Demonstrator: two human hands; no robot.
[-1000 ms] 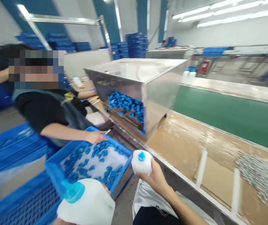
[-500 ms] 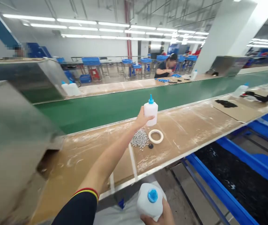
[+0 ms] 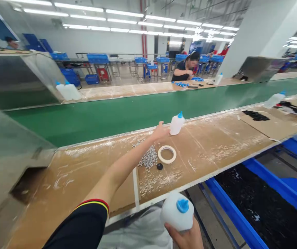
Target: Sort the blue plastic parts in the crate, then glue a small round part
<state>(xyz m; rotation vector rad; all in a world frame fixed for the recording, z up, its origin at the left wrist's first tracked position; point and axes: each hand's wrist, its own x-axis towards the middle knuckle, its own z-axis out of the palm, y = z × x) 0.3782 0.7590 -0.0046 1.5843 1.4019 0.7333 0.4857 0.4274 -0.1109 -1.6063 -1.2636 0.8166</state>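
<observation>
1. The left hand reaches far out over the table, fingers loosely open, holding nothing.
2. Just beside its fingertips a small bottle, white with a blue nozzle cap, stands on the table, tilted a little to the left; I cannot tell whether the fingers touch it.
3. The right hand is low at the near edge of the view, closed from below around a big bottle, white with a blue cap, held off the table.
4. Near the left hand lies a tape ring, flat on the table, with a heap of small grey parts touching or just beside it on its left.
5. A small black disc lies just in front of the ring.
6. Behind the table runs a green belt.
7. Across the belt, 2 bottles stand on the far table, and a person sits there at work.
8. A blue bin holding dark parts is below the table's near edge, on the right.
</observation>
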